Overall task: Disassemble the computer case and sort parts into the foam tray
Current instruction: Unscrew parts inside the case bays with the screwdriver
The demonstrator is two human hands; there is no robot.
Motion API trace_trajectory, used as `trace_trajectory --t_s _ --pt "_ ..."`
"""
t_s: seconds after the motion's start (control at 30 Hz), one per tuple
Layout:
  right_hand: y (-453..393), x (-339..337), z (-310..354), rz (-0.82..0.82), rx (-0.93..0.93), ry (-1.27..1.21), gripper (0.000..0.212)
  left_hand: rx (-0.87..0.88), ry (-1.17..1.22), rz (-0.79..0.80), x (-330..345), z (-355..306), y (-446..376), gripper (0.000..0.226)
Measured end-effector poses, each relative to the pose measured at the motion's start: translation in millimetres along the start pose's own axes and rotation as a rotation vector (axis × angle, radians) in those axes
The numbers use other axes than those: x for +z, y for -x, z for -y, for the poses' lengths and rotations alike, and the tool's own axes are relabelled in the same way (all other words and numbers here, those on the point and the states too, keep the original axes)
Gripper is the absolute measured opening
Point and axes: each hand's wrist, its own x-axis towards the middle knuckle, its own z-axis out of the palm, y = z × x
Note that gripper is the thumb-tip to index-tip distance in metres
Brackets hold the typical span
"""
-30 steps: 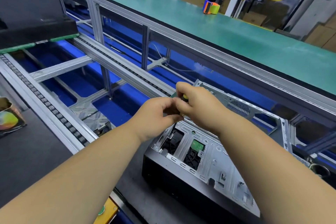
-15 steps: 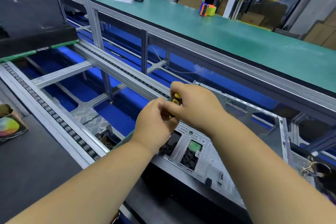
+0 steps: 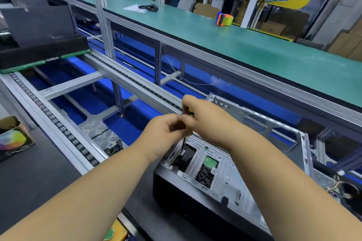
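Note:
An opened computer case (image 3: 225,178) with a black shell and a silver metal drive cage lies on the line in front of me, its side off. My right hand (image 3: 207,121) grips the yellow and black handle of a screwdriver (image 3: 183,144) held upright. The tool's thin dark shaft runs down to a screw at the cage's near left corner. My left hand (image 3: 166,135) pinches the shaft just below the handle. A green circuit board (image 3: 210,161) shows through a cut-out in the cage. No foam tray shows among these parts.
A black foam-like block (image 3: 43,45) sits on a green pallet at the far left of the conveyor rails (image 3: 58,121). A long green bench (image 3: 215,33) runs behind, bearing a tape roll (image 3: 225,18) and a black cable (image 3: 148,8). Loose wires (image 3: 340,188) lie at the case's right end.
Both hands stay clasped on the screwdriver over the same corner of the cage; the shaft now shows below my left hand. My view has shifted slightly.

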Motion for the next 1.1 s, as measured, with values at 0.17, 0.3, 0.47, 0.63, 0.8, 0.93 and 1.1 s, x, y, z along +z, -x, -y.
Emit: trace_trajectory --t_s 0.17,0.3,0.47,0.63,0.8,0.93,1.1 --pt "4 -6 3 0.019 0.024 -0.038 0.014 0.078 -0.119 -0.06 1 -3 -2 0.033" --pt "8 -5 5 -0.105 0.061 -0.031 0.022 0.111 -0.17 -0.151 9 -3 -3 0.033" --pt "16 2 7 -0.316 0.172 -0.142 0.03 0.101 -0.179 -0.175 14 1 -6 0.03" --pt "19 9 5 -0.374 0.245 -0.402 0.023 0.098 -0.15 -0.143 12 1 -9 0.032" --pt "18 5 -4 -0.298 0.194 -0.436 0.025 0.019 0.015 0.06 1 5 -6 0.023" --pt "19 -2 -7 -0.177 0.138 -0.405 0.036 0.012 -0.05 0.081 -3 4 -6 0.023" --pt "21 -2 -3 -0.148 0.07 -0.419 0.034 0.017 -0.02 -0.038 1 8 -6 0.019"
